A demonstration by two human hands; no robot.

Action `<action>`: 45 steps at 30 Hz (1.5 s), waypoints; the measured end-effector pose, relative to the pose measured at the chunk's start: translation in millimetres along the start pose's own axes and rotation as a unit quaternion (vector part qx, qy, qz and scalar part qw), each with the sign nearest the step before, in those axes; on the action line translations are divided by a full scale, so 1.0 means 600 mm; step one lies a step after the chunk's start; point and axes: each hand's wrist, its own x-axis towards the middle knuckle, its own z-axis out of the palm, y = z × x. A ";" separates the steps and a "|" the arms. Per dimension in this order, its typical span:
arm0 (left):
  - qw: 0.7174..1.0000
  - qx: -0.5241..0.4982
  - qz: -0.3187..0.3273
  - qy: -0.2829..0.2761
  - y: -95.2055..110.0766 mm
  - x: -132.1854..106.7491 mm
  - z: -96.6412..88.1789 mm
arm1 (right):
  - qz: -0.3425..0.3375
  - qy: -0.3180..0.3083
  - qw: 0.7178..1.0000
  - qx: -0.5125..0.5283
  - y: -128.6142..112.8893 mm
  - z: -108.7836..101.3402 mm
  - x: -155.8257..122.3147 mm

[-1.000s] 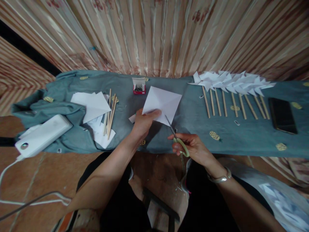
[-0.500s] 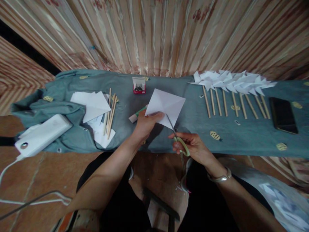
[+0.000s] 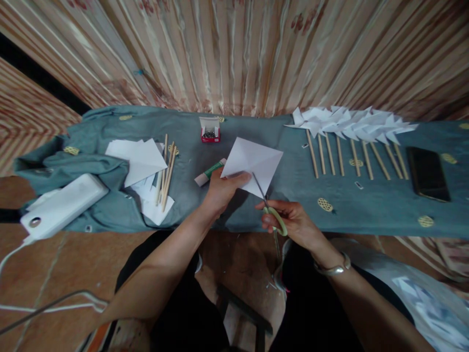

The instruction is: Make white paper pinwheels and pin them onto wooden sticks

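Note:
Between the thumb and fingers of my left hand point(image 3: 223, 190) is a creased white square of paper point(image 3: 256, 156), held up above the cloth. My right hand point(image 3: 289, 220) grips scissors point(image 3: 275, 220) with pale green handles. Their blades lie across the paper's near corner and point toward its middle; whether the lower blade is beneath the sheet I cannot make out. Just behind my left hand lies a glue stick point(image 3: 210, 172) with a green band. Farther back, an open red and white box point(image 3: 210, 132) holds small metal pieces.
A grey-green cloth point(image 3: 242, 217) covers the narrow table. White paper sheets point(image 3: 141, 161) and several wooden sticks point(image 3: 168, 178) lie left, beside a white device point(image 3: 66, 208) with a cable. Paper pinwheels point(image 3: 351, 124) on sticks and a dark phone point(image 3: 428, 173) lie right. A curtain point(image 3: 234, 58) hangs behind.
The paper has shifted very slightly to the right and nearer, showing more of the glue stick. Both hands keep nearly the same position and hold.

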 end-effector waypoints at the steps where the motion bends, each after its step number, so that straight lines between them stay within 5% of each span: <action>1: 1.000 0.001 -0.001 0.002 0.000 0.000 0.000 | -0.005 -0.001 1.000 -0.007 0.001 -0.001 0.000; 27: 1.000 0.012 -0.016 0.006 0.003 -0.005 0.003 | -0.009 0.020 1.000 -0.016 0.004 0.000 0.000; 36: 1.000 -0.018 -0.003 0.021 0.004 0.008 -0.007 | 0.004 -0.032 0.998 -0.047 -0.007 -0.005 -0.004; 41: 0.997 -0.038 0.011 0.061 0.014 0.022 -0.018 | 0.007 -0.066 0.994 -0.087 -0.031 -0.037 -0.019; 45: 0.998 -0.014 0.016 0.064 0.008 0.021 -0.016 | -0.066 0.067 0.990 -0.108 -0.041 -0.070 -0.019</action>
